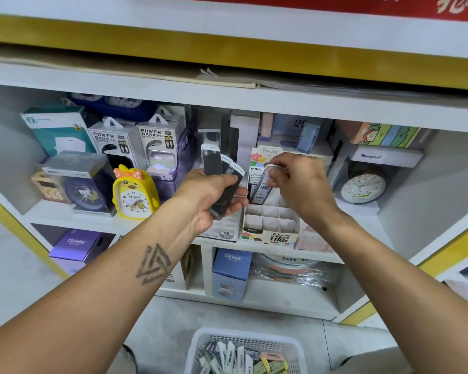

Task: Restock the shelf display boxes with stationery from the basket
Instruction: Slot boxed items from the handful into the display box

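Mid-restock: right hand (297, 182) pinching one lead case (264, 182) over the gridded display box (270, 222) on the shelf; left hand (211, 195) gripping spare cases (219, 171). Next, probably: lowering it into an empty cell. Basket (245, 352) below.

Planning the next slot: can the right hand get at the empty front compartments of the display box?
Probably yes: the right hand hovers just above the display box, and nothing covers its open front compartments.
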